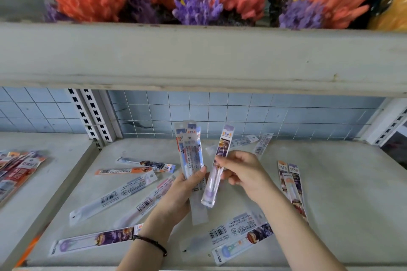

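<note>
The left hand (182, 191) clasps in its grip a fanned bundle of pen packs (190, 147) upright above the shelf (330, 182). The right hand (244, 174) pinches a single pen pack (223, 145) (purple-topped, slightly tilted) just beside the bundle, with loose packs (114, 196) scattered below.

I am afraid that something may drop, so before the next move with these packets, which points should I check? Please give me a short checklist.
1. Left hand grips the bunch of packets: ok, held at its lower part.
2. Right hand pinches the single packet: ok, held near its middle.
3. Single packet is apart from the bunch: ok at the tops; at the lower ends, cannot tell.
4. Tops of the bunch are lined up: not ok, they fan out.
5. Loose packets are gathered from the shelf: not ok, many lie scattered.
</note>
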`<state>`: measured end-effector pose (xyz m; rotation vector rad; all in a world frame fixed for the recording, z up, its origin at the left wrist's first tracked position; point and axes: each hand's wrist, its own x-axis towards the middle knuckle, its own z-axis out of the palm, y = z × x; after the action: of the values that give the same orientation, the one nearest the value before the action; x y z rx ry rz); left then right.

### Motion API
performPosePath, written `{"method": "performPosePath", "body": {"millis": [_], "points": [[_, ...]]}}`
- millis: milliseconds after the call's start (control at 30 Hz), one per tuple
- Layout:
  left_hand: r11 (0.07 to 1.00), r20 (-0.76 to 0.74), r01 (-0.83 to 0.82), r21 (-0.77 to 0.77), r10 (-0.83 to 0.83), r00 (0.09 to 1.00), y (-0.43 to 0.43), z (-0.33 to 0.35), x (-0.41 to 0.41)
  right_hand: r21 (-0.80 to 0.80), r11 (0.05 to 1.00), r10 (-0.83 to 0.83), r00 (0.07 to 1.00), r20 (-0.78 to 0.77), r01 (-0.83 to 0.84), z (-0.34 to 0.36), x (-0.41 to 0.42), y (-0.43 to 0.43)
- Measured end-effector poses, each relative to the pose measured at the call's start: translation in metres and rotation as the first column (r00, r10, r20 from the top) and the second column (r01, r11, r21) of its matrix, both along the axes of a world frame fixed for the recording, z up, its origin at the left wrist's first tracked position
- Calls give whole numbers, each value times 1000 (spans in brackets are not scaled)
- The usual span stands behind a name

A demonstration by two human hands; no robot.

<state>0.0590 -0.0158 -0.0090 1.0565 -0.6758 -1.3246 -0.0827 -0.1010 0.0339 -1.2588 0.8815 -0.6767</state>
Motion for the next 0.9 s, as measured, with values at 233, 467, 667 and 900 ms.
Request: {"method": "performPosePath", "body": {"millis": [233, 467, 667, 900], "points": [[998, 15, 50, -45, -50, 999, 1, 2, -3, -137, 990, -25, 997, -77, 15, -7, 20, 5], [982, -98, -183, -40, 178, 979, -8, -8, 6, -728, 666, -468, 668, -579, -164, -38, 0, -45], [984, -9, -173, -28, 173, 985, -6, -8, 6, -423, 788, -248, 397, -884, -448, -54, 10, -65], [979, -18, -204, -24, 203, 979, -7, -9, 7, -419, 719, -219, 392, -893, -554, -64, 15, -47]]}}
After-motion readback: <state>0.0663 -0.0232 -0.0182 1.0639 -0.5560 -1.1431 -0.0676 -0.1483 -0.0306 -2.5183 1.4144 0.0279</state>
